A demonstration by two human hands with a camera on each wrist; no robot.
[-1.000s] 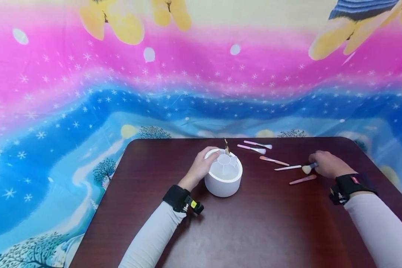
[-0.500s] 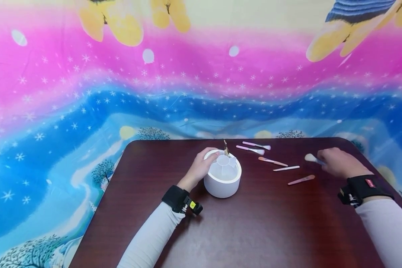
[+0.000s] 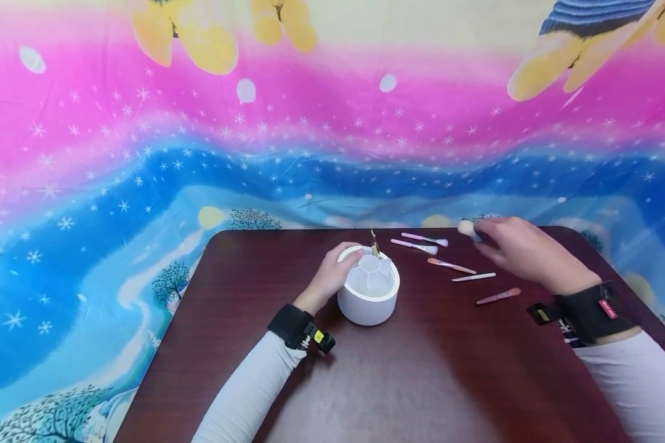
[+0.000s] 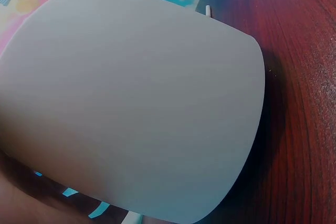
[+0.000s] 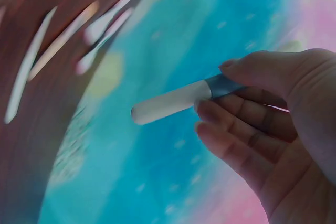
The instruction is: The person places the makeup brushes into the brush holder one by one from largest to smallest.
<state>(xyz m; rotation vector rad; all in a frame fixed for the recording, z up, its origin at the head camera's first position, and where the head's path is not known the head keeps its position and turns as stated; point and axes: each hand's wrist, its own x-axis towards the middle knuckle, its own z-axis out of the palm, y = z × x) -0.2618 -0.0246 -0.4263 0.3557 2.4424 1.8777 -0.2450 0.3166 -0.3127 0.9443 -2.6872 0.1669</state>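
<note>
A white round pot (image 3: 367,307) with a clear divider (image 3: 371,264) inside stands on the table. My left hand (image 3: 331,274) grips its rim, the thumb over the edge; the pot's white wall (image 4: 136,93) fills most of the left wrist view. A thin gold-coloured piece (image 3: 375,245) sticks up from the pot's far side. Raised above the table's right side, my right hand (image 3: 523,249) pinches a makeup brush (image 3: 467,228) by its blue-grey ferrule, thumb against fingers. Its pale bristle head shows in the head view, its short whitish handle (image 5: 170,102) in the right wrist view.
Right of the pot, two pink-handled brushes (image 3: 415,247) lie near the dark red table's (image 3: 244,289) far edge. Closer in are an orange-pink brush (image 3: 453,266), a slim white stick-like tool (image 3: 473,278) and a pink brush (image 3: 499,296). A printed cloth (image 3: 332,135) hangs behind.
My right hand first drew back to the right with the makeup brush, then rose and swung left and away from me, turning the brush. My left hand and the pot stayed in place.
</note>
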